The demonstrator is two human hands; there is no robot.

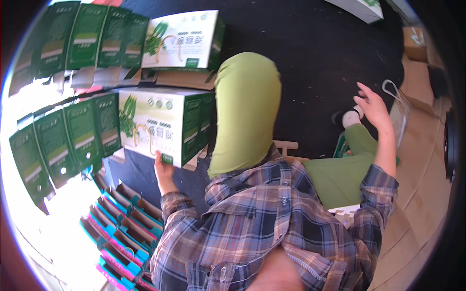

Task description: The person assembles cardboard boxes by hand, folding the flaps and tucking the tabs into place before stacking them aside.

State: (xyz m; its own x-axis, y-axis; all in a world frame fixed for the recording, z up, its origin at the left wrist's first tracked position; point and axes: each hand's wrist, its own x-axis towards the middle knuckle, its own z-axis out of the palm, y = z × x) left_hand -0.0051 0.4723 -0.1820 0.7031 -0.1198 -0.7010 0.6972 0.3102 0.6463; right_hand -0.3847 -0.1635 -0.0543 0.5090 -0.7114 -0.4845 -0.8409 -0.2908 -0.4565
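My left hand (164, 170) grips the near edge of a white and green carton (167, 104), its thumb on the white face and its other fingers hidden. That carton has a leafy vegetable picture and a tan rope handle. Just beyond it stands a similar carton (194, 34), also with a rope handle. Away to the right, above the dark floor, my right hand (371, 105) is raised with its fingers apart and holds nothing. A pale wire or strap loop (390, 85) is beside it, not visibly touched.
Rows of green cartons (87, 36) curve along the left. Below them lie several open teal and pink trays (121, 228). Flattened brown cardboard (417, 160) lines the right side, and another white carton (361, 10) sits at the far right. My green-clad knee (247, 106) rises beside the held carton.
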